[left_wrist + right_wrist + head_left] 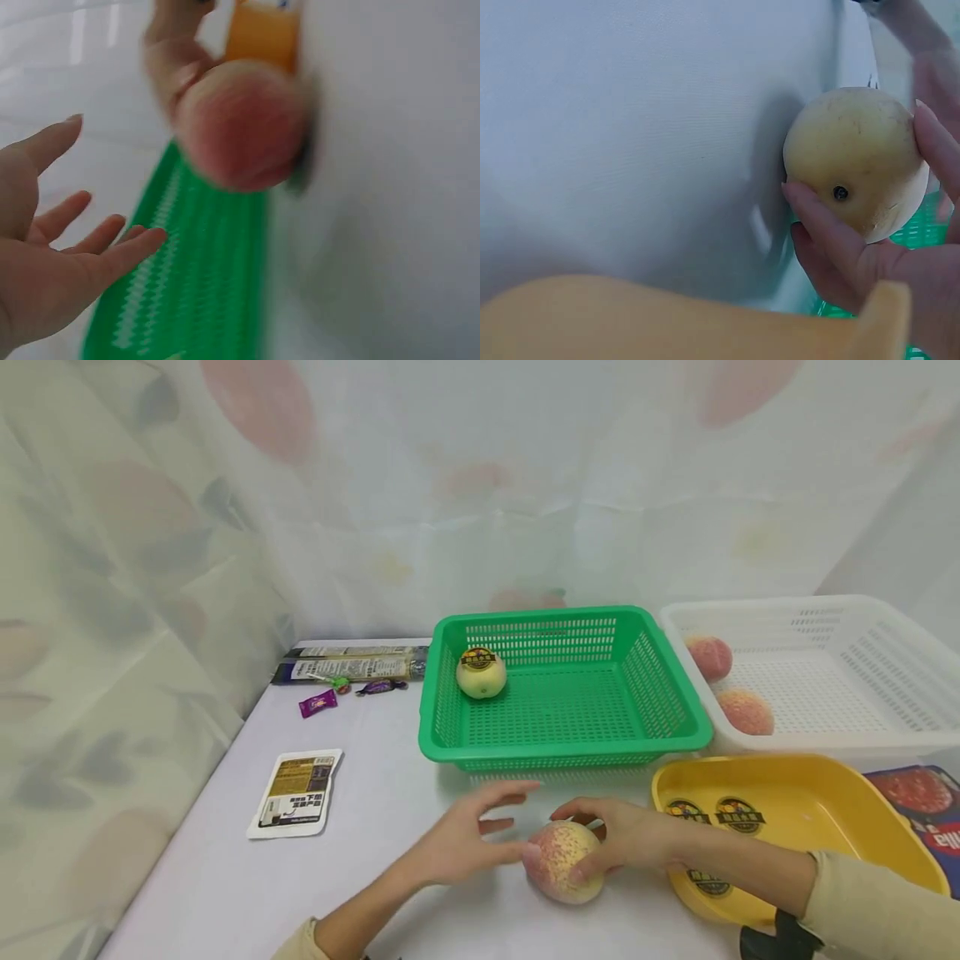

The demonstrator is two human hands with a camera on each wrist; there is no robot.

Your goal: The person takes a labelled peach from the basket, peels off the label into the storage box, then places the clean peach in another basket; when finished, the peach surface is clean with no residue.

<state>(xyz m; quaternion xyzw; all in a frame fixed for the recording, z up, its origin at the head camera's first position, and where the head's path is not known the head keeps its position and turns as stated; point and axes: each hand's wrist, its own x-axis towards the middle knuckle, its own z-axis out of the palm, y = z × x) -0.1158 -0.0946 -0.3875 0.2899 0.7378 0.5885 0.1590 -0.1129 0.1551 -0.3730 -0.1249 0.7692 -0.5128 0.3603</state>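
Note:
A red-and-yellow peach (564, 862) is in my right hand (630, 833), low over the white table in front of the green basket. Thumb and fingers curl round it; the right wrist view shows its pale yellow side with a small dark dot, and that view's peach (847, 157) sits between thumb and fingertips. My left hand (480, 833) is spread beside the peach on its left, holding nothing. In the left wrist view the left hand (67, 255) has its fingers extended, apart from the peach (244, 124).
The green basket (555, 747) holds a pale fruit (481, 675) with a black sticker. A white basket (847, 742) with two peaches stands right. A yellow tray (787, 843) bearing round black stickers lies in front of it. Left are a white packet (296, 793), sweets (318, 702) and long packs (352, 669).

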